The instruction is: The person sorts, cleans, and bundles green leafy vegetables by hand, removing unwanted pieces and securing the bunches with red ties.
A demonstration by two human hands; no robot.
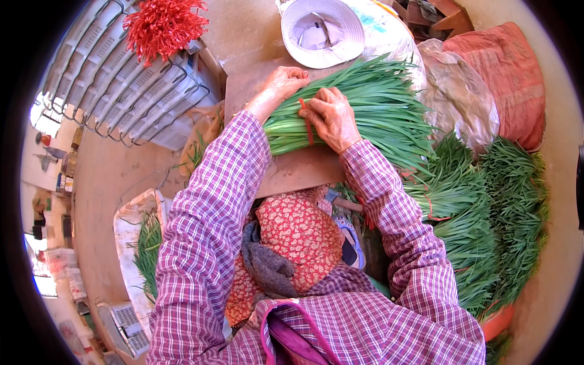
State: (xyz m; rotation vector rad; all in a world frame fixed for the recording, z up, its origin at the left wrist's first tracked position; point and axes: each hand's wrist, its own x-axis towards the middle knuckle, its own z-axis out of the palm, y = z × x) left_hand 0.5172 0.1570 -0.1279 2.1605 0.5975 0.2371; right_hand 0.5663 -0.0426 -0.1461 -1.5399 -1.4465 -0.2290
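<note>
Nearest, between the checked sleeves (pixel 204 207), a red flowered cloth (pixel 301 228) covers the lap, with a dark grey cloth (pixel 267 264) bunched over it. Off the desk's near left corner, a white container (pixel 126 243) holds loose greens (pixel 148 252); off the near right corner lie more bundles (pixel 471 240) of long green leaves, some tied in red.

On the brown desk (pixel 301 173), the big bundle of green leaves (pixel 383 112) lies crosswise, its pale stalks toward the left edge and its leaf tips past the right edge. A red tie (pixel 309 131) rings the stalk part. The right grip (pixel 334 118) is pinching that tie on top of the bundle; the left grip (pixel 280 88) is curled at the stalks' far side (whether it clasps anything, I cannot tell).

Beyond the left edge stand grey crates (pixel 176 112), red strips (pixel 164 27) heaped above them. Past the right edge sit a clear plastic bag (pixel 459 94) and a red sack (pixel 508 79). A pale hat (pixel 322 33) rests upturned at the far edge, beside a white sack (pixel 389 36).
</note>
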